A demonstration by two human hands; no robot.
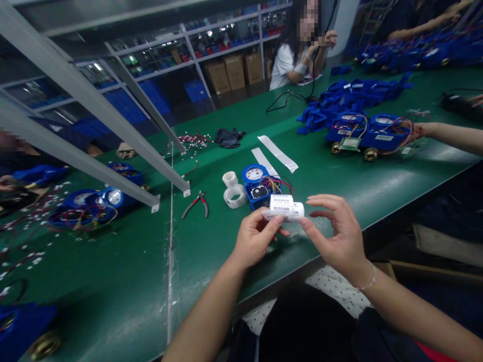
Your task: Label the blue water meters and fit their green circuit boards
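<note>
A roll of white barcode labels (282,207) is pinched between the thumb and fingers of my left hand (258,232), above the near edge of the green table. My right hand (337,231) is at the roll's right end, thumb and fingers spread apart; its thumb tip is at or very near the roll. Just behind the roll sits a blue water meter body (253,176) with a round dial, a dark part and loose coloured wires. Two rolls of clear tape (234,197) stand against its left side.
Red-handled cutters (196,205) lie to the left. White label strips (278,153) and a dark cloth (229,138) lie farther back. Blue meters (368,131) stand at right, where another person's hand reaches in. Grey metal posts (124,146) slant across the left.
</note>
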